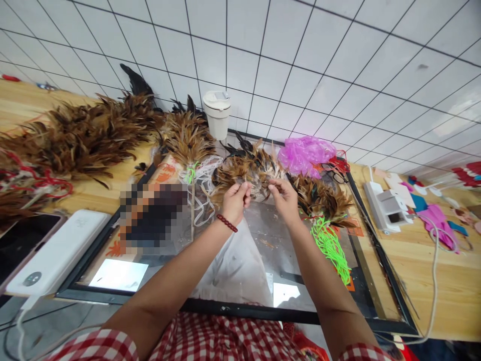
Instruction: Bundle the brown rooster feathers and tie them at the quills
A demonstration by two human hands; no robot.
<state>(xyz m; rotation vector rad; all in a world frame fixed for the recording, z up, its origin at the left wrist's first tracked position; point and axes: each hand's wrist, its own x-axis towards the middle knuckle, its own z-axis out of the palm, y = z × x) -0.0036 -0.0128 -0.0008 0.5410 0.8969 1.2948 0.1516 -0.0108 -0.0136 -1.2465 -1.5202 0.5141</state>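
My left hand (236,200), with a dark red bead bracelet (227,223) at its wrist, is closed in a pinch in front of a pile of brown and black feathers (235,168). Whatever is between its fingertips is too small to name. My right hand (284,198) is at the pile's right side, thumb and fingertips drawn together by the pale feather ends; what they pinch cannot be made out. Both hands are above a black-framed glass panel (259,313). Bright green cord (330,250) lies right of my right forearm.
A feather duster (188,135) with a stick handle and a white lidded cup (217,118) stand behind. More feather bundles (86,130) lie left, near a white power bank (56,255). A pink plastic bag (306,153) and a white power strip (385,205) are on the right.
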